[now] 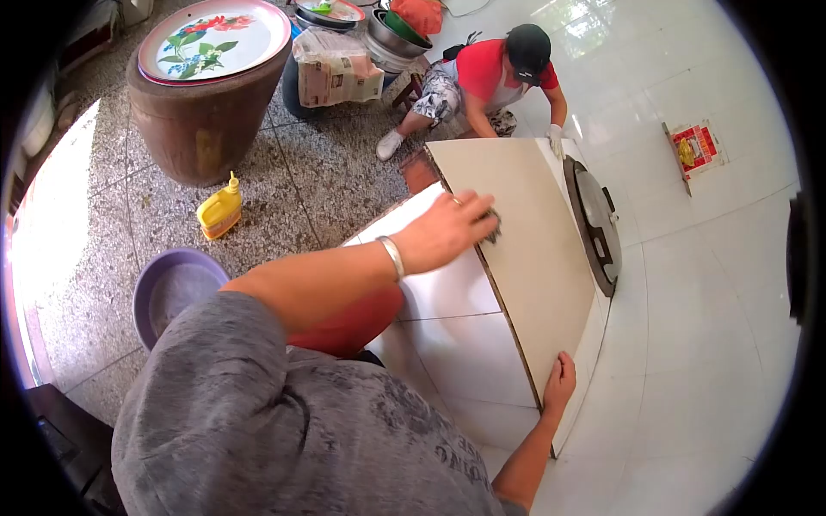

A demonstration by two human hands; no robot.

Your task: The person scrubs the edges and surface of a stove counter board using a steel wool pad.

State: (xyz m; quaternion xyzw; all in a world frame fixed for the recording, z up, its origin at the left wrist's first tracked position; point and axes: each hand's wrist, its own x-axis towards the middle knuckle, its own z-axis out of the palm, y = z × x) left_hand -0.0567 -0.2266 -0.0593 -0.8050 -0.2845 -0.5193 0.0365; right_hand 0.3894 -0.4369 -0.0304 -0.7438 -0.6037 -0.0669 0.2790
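My left hand, with a bracelet at its wrist, is closed around a dark scrubbing pad and presses it on the beige panel near its left edge. The pad is mostly covered by my fingers. Near the close end of the panel, my right hand rests on the surface with its fingers lightly bent and nothing seen in it. White tiles cover the side below the panel. A round lid with a dark rim lies beyond the panel's right edge.
Another person in a red shirt and dark cap crouches at the far end, a gloved hand by the corner. On the speckled floor stand a yellow bottle, a purple basin and a brown jar topped by a floral tray.
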